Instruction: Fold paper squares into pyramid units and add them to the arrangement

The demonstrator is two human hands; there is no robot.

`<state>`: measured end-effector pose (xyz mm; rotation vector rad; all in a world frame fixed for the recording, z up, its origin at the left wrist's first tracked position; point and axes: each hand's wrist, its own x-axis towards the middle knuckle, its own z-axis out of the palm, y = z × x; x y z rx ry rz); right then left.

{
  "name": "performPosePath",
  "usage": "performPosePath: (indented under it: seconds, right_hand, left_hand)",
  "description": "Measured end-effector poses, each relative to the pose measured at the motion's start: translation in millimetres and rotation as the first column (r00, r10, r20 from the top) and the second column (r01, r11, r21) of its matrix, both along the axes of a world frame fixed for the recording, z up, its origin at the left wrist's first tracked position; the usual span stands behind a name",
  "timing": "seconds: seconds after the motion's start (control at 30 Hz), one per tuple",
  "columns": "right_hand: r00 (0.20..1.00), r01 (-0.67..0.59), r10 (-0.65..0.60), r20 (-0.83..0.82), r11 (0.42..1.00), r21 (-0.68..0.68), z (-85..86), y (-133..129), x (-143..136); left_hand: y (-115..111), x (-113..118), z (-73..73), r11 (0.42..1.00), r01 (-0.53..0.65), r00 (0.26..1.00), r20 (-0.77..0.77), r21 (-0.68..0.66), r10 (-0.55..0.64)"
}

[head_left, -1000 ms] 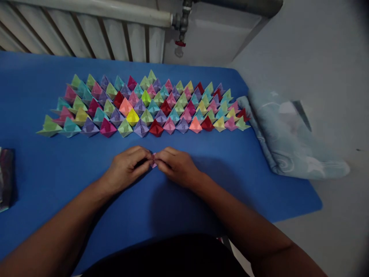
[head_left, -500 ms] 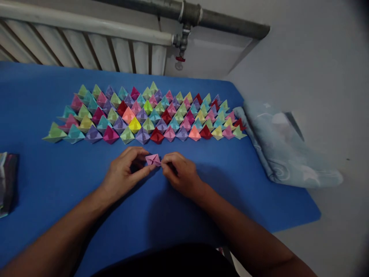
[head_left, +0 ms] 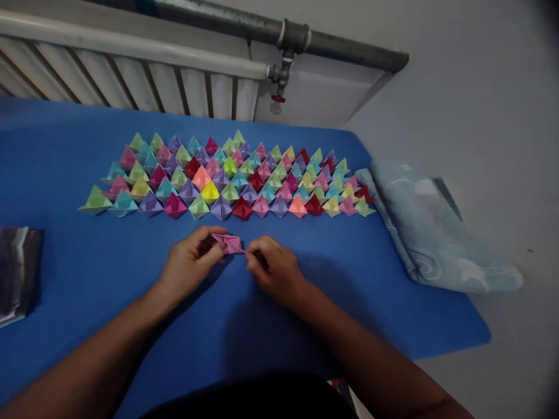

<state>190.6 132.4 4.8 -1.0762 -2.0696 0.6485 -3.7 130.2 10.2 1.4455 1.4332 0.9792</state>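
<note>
A small pink origami boat (head_left: 233, 244) of folded paper is held between my two hands above the blue table. My left hand (head_left: 188, 256) pinches its left end, thumb on the near face and fingers behind. The thumb and forefinger of my right hand (head_left: 273, 263) grip its pointed right tip. Just beyond my hands stand several rows of folded paper boats (head_left: 221, 206) in green, blue, purple, pink, red and yellow, each with a raised peak in the middle.
The blue table (head_left: 196, 355) runs back to a white radiator (head_left: 192, 93) under a grey pipe (head_left: 218, 17) with a red valve handle (head_left: 278, 99). On the right lies a folded pale blue cloth (head_left: 437, 233). A stack of papers (head_left: 20, 273) sits at the left edge.
The pink boat now looks longer and more stretched out between my hands. My left hand has shifted slightly left along it. The whole view has moved a little to the left.
</note>
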Motion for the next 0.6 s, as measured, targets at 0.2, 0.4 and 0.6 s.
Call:
performPosePath:
  seconds: [0.2,0.4,0.6]
  right_hand:
    - [0.988,0.059,-0.086,-0.128,0.978,-0.200,6.1,2.2,-1.8]
    - [0.995,-0.011,-0.015,-0.100,0.968,-0.252,-0.4,8.1,-4.4]
    - [0.999,0.028,-0.034,-0.021,0.972,-0.235,-2.8,8.2,-7.7]
  left_hand:
    - [-2.8,-0.7,-3.3,0.988,0.087,0.978,-0.200,0.126,-0.061]
    - [-8.6,2.9,-1.3,0.958,0.212,0.941,-0.306,0.191,-0.147]
    - [-11.1,4.8,0.5,0.933,0.277,0.923,-0.333,0.228,-0.193]
